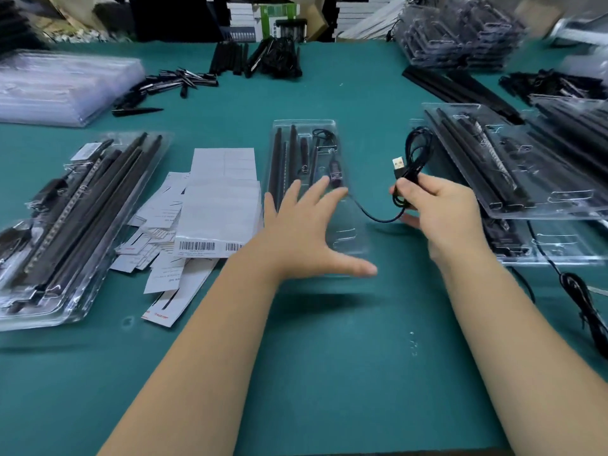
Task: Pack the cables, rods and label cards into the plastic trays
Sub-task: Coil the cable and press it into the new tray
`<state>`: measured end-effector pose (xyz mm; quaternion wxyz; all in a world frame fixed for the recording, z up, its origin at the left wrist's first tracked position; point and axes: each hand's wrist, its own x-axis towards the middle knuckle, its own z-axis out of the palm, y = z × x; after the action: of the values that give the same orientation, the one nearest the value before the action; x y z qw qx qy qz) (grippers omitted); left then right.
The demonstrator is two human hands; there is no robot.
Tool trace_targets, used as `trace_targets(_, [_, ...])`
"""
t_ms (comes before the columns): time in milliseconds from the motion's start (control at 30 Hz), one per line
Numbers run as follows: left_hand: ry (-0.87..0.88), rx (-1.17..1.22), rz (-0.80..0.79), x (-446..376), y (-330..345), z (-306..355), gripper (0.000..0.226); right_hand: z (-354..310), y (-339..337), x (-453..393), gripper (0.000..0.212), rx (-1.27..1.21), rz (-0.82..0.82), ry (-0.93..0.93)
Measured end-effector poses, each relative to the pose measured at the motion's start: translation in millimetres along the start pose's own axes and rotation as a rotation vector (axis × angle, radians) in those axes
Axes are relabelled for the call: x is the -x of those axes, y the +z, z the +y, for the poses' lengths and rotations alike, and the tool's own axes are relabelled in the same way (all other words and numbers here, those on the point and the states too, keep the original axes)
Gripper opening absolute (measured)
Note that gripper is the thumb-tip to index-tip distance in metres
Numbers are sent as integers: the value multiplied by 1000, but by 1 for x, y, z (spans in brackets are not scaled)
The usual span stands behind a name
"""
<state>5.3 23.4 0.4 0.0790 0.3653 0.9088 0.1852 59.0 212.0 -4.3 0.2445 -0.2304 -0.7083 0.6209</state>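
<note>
Single view, head-mounted, wide-angle. Looks forward and steeply down onto the green surface [329,373] from close above. Both forearms enter from the bottom edge and reach toward frame centre. Far edge of the surface runs along the top of the frame, stacked boxes behind it. Edges show lens curvature. No second view.

Tray under my left hand [306,232]: near end covered.
Packed trays [526,172] far right: cut by the edge.
Far stacks [460,31]: blurred, contents unreadable.
</note>
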Motion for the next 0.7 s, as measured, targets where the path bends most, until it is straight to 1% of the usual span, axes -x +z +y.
trace_targets(33, [-9,-109,-73,0,6,1,122,0,1,0,8,-104,-10,100])
trace_targets(67, [-11,-144,-106,-1,9,2,121,0,1,0,6,-185,-21,185])
trace_targets(100, [-12,-132,-108,-2,11,2,116,1,1,1,6,-242,-32,248])
trace_targets(233, [-47,62,-45,-4,5,5,90,-1,-1,2,14,-430,-78,368])
trace_targets(333, [-46,252,43,-2,-1,7,83,-2,9,8,13,-449,-106,337])
trace_targets(400, [-21,395,93,4,-5,4,81,-1,20,12,13,-297,-118,238])
trace_targets(467, [-12,538,136,-1,-8,3,71,2,28,13,15,-3,-116,95])
trace_targets(533, [-32,595,159,-13,-10,0,56,3,34,14,9,217,-102,-17])
trace_targets(567, [-24,597,155,-15,-11,-4,52,4,36,14,11,292,-103,-44])
trace_targets(633, [17,607,171,-13,-9,-7,56,6,39,14,21,406,-123,-70])
trace_targets(700, [28,659,206,-4,-10,-4,70,6,40,13,31,522,-155,-99])
